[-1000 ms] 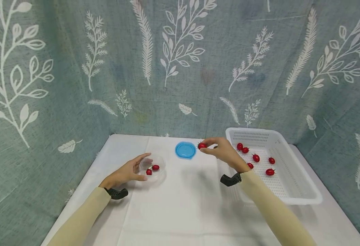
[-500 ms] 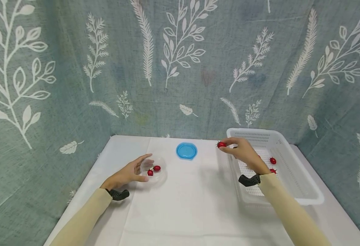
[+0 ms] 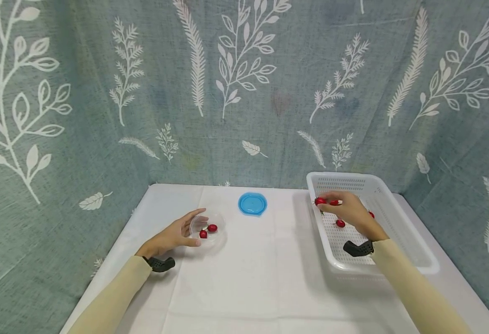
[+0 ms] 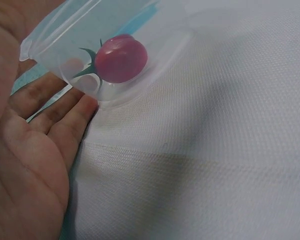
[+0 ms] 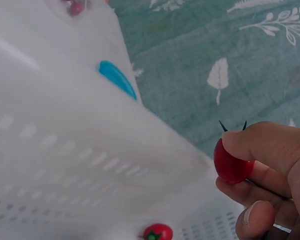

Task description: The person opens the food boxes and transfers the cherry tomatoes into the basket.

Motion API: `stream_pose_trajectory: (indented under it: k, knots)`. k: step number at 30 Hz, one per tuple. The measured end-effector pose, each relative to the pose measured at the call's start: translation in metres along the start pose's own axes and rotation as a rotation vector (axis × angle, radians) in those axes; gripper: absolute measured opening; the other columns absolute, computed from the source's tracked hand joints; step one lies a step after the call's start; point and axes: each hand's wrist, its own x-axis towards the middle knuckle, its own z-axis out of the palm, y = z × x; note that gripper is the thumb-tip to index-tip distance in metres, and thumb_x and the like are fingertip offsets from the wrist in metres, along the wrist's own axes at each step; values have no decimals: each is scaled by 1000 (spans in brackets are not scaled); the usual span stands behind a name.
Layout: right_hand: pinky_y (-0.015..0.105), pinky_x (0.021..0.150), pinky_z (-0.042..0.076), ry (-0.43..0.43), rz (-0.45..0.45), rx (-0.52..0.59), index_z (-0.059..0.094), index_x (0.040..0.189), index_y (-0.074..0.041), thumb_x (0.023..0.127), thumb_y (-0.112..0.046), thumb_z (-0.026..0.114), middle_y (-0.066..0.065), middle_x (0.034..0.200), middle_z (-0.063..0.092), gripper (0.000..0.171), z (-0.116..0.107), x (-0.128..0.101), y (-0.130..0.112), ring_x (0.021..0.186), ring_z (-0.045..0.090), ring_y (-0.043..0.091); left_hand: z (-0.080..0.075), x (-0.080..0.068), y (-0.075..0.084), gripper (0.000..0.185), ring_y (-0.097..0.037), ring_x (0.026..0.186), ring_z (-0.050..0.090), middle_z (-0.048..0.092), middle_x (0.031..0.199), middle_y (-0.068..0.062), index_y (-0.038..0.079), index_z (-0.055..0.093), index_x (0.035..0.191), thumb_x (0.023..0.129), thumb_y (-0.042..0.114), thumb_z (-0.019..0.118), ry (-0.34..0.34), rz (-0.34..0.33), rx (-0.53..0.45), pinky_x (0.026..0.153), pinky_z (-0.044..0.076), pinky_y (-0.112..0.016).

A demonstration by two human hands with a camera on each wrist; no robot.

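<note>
Two tomatoes [image 3: 208, 230] lie in the clear bowl [image 3: 217, 239] cupped by the open left hand [image 3: 173, 235]; the right hand [image 3: 350, 211] pinches another tomato [image 3: 320, 201] over the white basket [image 3: 411, 250], where several remain.

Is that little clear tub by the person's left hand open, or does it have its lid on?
Open. The clear tub has no lid on; two cherry tomatoes lie inside, and the blue lid lies apart on the table.
</note>
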Motion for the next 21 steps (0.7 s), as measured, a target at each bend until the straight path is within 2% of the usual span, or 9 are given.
stream_pose_trajectory:
  k: [7, 13, 16, 21]
  knots:
    - [39, 80, 54, 18, 36, -45, 67, 134, -8, 96, -42, 74, 14, 136, 64, 51, -9, -4, 15, 108, 61, 36, 0, 1, -1, 99, -29, 158, 0, 20, 170, -2, 38, 22, 164, 90, 11, 82, -4, 9, -7, 124, 16, -55]
    - [41, 73, 54, 15, 64, -53, 66, 135, -3, 95, -39, 75, 18, 133, 64, 54, -13, -5, 26, 92, 61, 31, 0, 1, -3, 99, -29, 158, 1, 26, 168, -1, 38, 23, 164, 89, 11, 82, -4, 17, -10, 124, 16, -54]
    - [39, 69, 53, 14, 82, -53, 67, 131, -2, 95, -37, 76, 18, 126, 68, 51, -14, -5, 30, 85, 59, 29, 0, 1, -3, 99, -28, 158, 1, 28, 167, -1, 38, 22, 164, 90, 11, 82, -7, 15, -14, 124, 15, -54]
    - [41, 67, 51, -6, 130, -70, 68, 128, -2, 95, -36, 76, 12, 113, 73, 47, -17, -6, 37, 79, 57, 27, 0, 1, -2, 100, -28, 158, 0, 22, 169, -1, 37, 22, 164, 89, 11, 83, 1, 10, -5, 124, 15, -54]
